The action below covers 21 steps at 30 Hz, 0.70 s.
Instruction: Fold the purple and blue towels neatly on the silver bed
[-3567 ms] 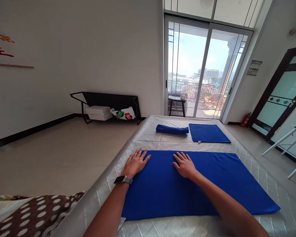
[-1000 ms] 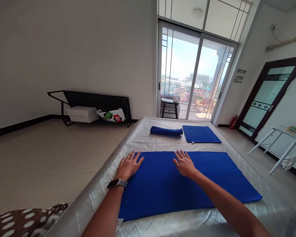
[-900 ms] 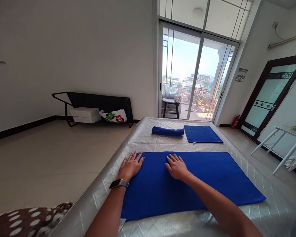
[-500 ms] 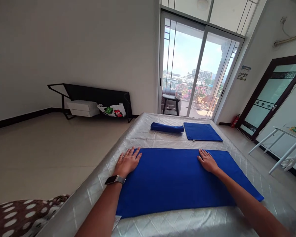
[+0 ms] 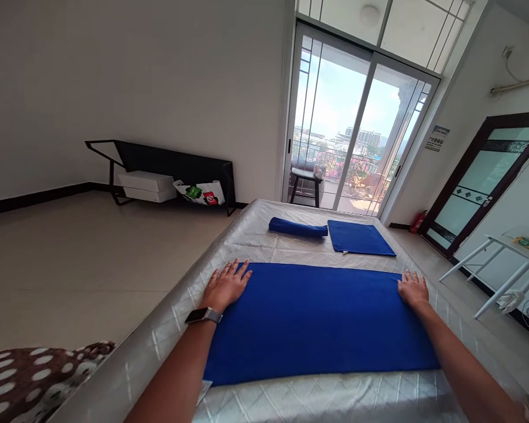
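A blue cloth (image 5: 321, 323) lies spread flat across the near part of a silvery quilted mattress (image 5: 264, 405). On its far left corner rests my left hand (image 5: 226, 286), palm down with the fingers spread; a watch is on that wrist. My right hand (image 5: 414, 289) lies at the far right corner of the cloth, fingers stretched out and holding nothing. Beyond the cloth are a rolled blue cloth (image 5: 298, 227) and, to its right, a blue cloth folded into a flat rectangle (image 5: 360, 237) with a small white tag.
A brown polka-dot blanket (image 5: 35, 376) is at the lower left. Along the wall stands a black frame (image 5: 171, 158) over white boxes (image 5: 147, 187) and a printed bag (image 5: 200, 192). A white table (image 5: 515, 249) stands at right, near a fire extinguisher (image 5: 418, 222).
My right hand has slid rightward over the cloth to its far right corner. My left hand stays at the left corner. The camera view has shifted slightly.
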### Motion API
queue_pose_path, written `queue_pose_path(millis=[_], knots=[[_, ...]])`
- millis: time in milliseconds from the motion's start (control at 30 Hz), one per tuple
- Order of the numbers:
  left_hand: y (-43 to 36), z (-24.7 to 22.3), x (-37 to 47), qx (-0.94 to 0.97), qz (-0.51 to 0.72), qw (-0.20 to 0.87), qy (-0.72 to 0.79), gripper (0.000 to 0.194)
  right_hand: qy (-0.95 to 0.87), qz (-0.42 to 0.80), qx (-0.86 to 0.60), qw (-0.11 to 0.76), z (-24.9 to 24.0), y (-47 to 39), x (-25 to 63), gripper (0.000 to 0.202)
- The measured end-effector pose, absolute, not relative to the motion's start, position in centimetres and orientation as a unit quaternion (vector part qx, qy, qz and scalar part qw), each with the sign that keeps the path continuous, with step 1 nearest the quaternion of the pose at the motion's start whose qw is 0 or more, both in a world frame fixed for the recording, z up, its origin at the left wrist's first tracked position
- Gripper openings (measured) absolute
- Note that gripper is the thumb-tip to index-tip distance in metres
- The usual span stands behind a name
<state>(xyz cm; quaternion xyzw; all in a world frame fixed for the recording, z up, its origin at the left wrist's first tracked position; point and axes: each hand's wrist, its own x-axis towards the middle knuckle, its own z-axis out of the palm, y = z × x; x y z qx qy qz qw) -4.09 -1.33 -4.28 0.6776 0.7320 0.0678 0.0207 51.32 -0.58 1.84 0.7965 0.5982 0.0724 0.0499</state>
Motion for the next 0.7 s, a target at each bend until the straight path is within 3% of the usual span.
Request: queue_pose_path(millis=[167,400,533,700], knots=[[-1.5,-4.0,-3.5,0.673,0.077,0.001,0.735,0.059,0.671,0.099,0.735,0.008,3.0,-0.4,41.1,0.058],[-2.1,-3.2,-3.1,0.676,0.082,-0.012,0.732,0.057,0.834,-0.112,0.539,-0.041,0.9,-4.8,24.6,0.075],[-2.2,-2.9,-3.0,0.678,0.086,-0.011,0.73,0.056,0.837,-0.131,0.531,-0.022,-0.1,-6.3,24.7,0.08],[-2.0,-3.3,-3.0,0.678,0.092,-0.011,0.729,0.057,0.778,-0.085,0.622,0.009,-1.4,-5.2,34.6,0.077]])
